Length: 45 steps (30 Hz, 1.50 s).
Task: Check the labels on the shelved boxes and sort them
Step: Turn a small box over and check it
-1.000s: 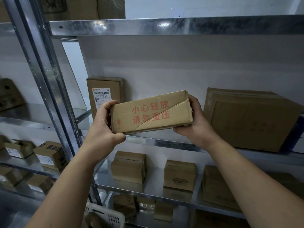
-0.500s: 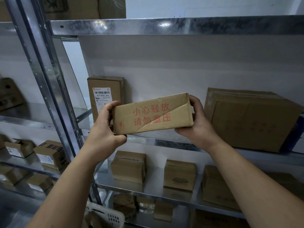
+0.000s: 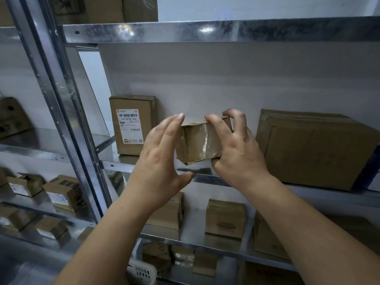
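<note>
Both bare forearms reach up and forward, drawing close together at the hands. The right hand [image 3: 236, 153] grips the small box [image 3: 197, 142] by its right end, thumb laid on the near top edge, fingers [image 3: 239, 118] curled over the top, back of the hand toward the camera. The left hand [image 3: 162, 159] is flat, its digits straight and together, pointing up beside the box's left end, thumb spread out below. Contact there is unclear.

A galvanised steel shelving rack [image 3: 61, 112] with perforated uprights stands against a plain white wall [image 3: 226, 75]. Bright light glints on the front lip of its upper shelf [image 3: 205, 30]. A white perforated plastic basket [image 3: 141, 272] sits below.
</note>
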### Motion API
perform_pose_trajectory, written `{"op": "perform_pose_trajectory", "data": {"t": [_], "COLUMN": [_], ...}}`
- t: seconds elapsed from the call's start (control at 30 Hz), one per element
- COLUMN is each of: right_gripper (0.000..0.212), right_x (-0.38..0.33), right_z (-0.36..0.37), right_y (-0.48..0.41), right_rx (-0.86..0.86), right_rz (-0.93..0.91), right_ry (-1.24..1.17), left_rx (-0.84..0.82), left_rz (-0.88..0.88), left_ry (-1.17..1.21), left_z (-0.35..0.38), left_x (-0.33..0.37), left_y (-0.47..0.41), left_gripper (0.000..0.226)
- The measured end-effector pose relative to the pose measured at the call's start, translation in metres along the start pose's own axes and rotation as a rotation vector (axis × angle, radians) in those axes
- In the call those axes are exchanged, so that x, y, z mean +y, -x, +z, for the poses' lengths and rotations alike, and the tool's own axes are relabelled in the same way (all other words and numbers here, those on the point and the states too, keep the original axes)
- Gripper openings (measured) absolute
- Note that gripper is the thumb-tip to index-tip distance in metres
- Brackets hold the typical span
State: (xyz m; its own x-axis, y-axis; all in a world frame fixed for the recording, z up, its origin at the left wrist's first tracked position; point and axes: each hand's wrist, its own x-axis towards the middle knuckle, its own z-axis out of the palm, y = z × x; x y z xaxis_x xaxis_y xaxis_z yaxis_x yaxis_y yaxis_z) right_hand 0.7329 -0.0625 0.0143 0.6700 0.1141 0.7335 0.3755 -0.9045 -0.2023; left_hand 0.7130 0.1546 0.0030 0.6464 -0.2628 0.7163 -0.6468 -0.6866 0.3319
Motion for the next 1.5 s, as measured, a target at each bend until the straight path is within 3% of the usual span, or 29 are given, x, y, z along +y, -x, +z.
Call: {"op": "perform_pose_trajectory", "data": {"t": [0.2,0.27,0.43,0.57,0.8,0.9,1.03,1.17,1.27,1.37,1.5], "right_gripper": [0.095,0.105,0.132,0.135,0.116,0.102,0.099,0.097,0.086,0.080,0.082], "right_x": [-0.008,-0.006,0.012,0.025,0.041,0.046,0.045,0.044,0.036,0.025,0.011], "right_z": [0.004,0.005,0.000,0.001,0.011,0.016,0.018,0.021,0.023,0.027,0.033], "right_y": [0.001,0.002,0.002,0.001,-0.001,-0.002,-0.003,-0.001,0.001,0.005,0.007], "right_rx": [0.012,-0.004,-0.179,-0.329,-0.292,-0.248,-0.250,-0.269,-0.239,-0.165,-0.134], "right_rz": [-0.065,-0.074,0.030,0.117,0.066,0.039,0.041,0.095,0.189,0.281,0.324], "right_ry": [0.025,-0.002,-0.442,-0.486,-0.420,-0.418,-0.413,-0.451,-0.466,-0.442,-0.420], "left_rx": [0.027,0.036,0.023,0.033,-0.031,-0.033,-0.031,0.059,0.174,0.186,0.173], "left_rz": [-0.011,-0.031,-0.207,-0.237,-0.337,-0.350,-0.351,-0.409,-0.540,-0.657,-0.732], "left_ry": [-0.012,0.013,0.190,0.346,0.640,0.677,0.706,0.806,0.962,0.952,0.918], "left_z": [0.011,0.011,-0.007,-0.022,-0.026,-0.025,-0.024,-0.022,-0.015,-0.001,0.021], "left_x": [-0.002,-0.004,-0.021,-0.048,-0.074,-0.078,-0.081,-0.079,-0.078,-0.069,-0.042], "left_y": [-0.003,-0.004,-0.003,-0.001,0.011,0.014,0.013,0.008,0.005,0.008,0.013], "left_gripper": [0.112,0.107,0.110,0.099,0.094,0.092,0.092,0.100,0.114,0.125,0.115]}}
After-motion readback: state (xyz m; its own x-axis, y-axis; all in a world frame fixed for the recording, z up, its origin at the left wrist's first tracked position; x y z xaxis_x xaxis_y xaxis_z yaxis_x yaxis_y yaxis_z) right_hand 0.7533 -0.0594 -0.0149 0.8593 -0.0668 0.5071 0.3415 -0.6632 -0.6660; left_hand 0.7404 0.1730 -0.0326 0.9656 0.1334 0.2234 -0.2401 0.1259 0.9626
